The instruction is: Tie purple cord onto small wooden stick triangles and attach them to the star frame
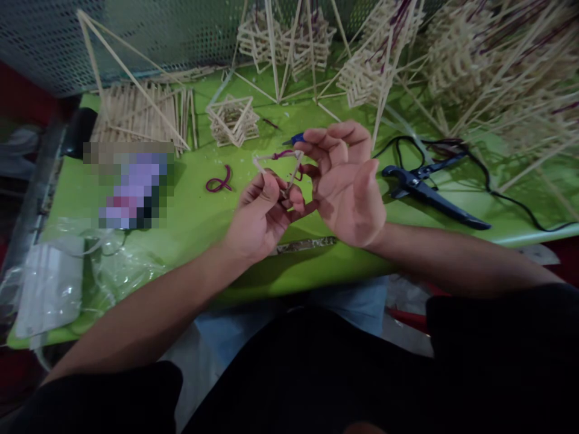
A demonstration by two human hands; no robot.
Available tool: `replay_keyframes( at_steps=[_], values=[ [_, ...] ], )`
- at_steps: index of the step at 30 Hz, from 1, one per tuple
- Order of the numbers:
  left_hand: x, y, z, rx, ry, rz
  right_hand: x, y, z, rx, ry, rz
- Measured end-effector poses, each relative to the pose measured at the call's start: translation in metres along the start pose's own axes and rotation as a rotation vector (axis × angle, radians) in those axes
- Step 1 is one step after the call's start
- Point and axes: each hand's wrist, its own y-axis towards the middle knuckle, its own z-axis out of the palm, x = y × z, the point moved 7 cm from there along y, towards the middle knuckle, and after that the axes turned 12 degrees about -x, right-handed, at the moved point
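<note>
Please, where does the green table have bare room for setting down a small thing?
The green table has a bare patch between the pixelated object, the purple cord loop and the left hand. It is crowded along the back right, with stick structures, and beside the right hand, where the dark cutters lie.

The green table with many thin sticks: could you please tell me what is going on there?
A person's left hand pinches a small stick frame with purple cord on it. The right hand is beside the frame, thumb spread; whether its fingers grip anything is unclear. A loose purple loop and a dark cutting tool lie on the green table; stacked-stick pieces stand farther back.
</note>
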Motion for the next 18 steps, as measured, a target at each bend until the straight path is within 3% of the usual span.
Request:
replay_keyframes(
  at_steps=[3,7,10,13,18],
  values=[
    [-0.006,0.005,-0.005,-0.009,0.038,0.085,-0.001,0.002,-0.005,0.003,0.066,-0.027],
    [-0.017,0.017,-0.014,0.043,0.215,0.261,0.002,0.027,-0.027,-0.075,-0.039,-0.248],
    [-0.024,0.021,-0.017,0.133,0.383,0.354,-0.005,0.047,-0.028,0.117,-0.191,-0.180],
    [-0.032,0.018,-0.016,0.139,0.531,0.434,-0.006,0.050,-0.022,0.342,-0.268,-0.091],
    [-0.038,0.011,-0.009,0.153,0.627,0.495,0.015,0.041,-0.018,0.437,-0.446,-0.323]
  ],
)
